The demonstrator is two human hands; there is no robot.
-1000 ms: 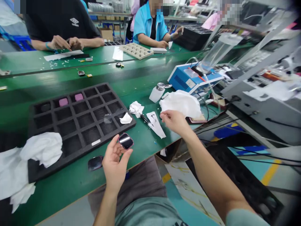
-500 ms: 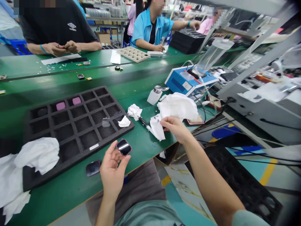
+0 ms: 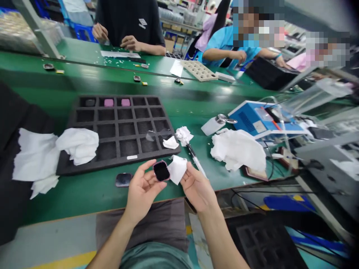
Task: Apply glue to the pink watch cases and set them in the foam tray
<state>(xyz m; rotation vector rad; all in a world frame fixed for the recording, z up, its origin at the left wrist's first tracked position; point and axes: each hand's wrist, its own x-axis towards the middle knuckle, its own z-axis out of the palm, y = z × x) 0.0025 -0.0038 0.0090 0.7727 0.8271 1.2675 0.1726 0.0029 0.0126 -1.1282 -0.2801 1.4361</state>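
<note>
Between its thumb and fingers my left hand (image 3: pixel 144 186) grips a pink-rimmed watch case (image 3: pixel 161 171) with its dark screen facing up. Close on its right, my right hand (image 3: pixel 198 185) pinches a small white cloth (image 3: pixel 177 169), whose left edge is at the watch case. A second dark-screened case (image 3: pixel 123 179) lies on the green table, left of my left hand. Behind the hands, a black foam tray (image 3: pixel 131 151) has two pink pieces (image 3: pixel 109 102) and a dark one in its back row. A black-and-clear pen (image 3: pixel 196 158) lies beside crumpled white tissue (image 3: pixel 184 135).
White cloths (image 3: pixel 78 145) lie over the tray's left corner, and another (image 3: pixel 238 149) is at the right. Behind that are a white pump bottle (image 3: pixel 214 124) and a blue device (image 3: pixel 252 119). Across the green table (image 3: pixel 84 201), people work with small parts.
My right hand has lifted the small white cloth off the table and brought it beside the watch case. The view has turned left. The co-worker's hands opposite have moved apart.
</note>
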